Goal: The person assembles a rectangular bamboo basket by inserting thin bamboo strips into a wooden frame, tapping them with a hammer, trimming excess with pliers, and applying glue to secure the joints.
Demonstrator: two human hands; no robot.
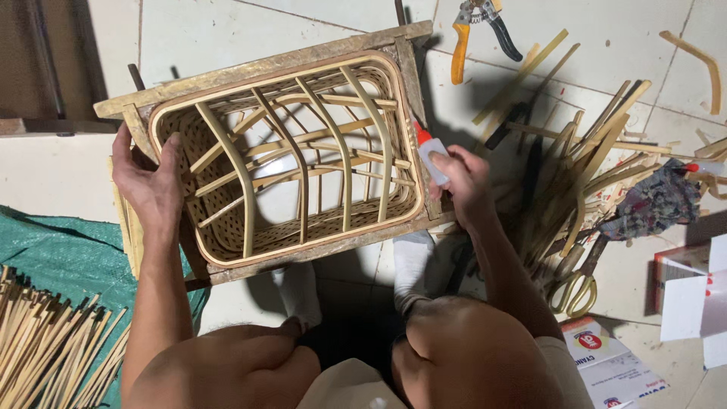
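Floor pale tile, green tarp | hands: left gripping basket frame, right clamped on glue bottle

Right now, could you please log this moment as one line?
left hand: grips bamboo basket in wooden frame | right hand: holds glue bottle at basket rim | floor: pruning shears, bamboo strips

Bare arms, white socks, seemingly pale shorts.

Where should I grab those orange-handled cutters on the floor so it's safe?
Grip the cutters by their two handles, the orange one and the dark one. Come from the near side, probably: the handles splay toward the person, while the metal jaws point away at the top edge.
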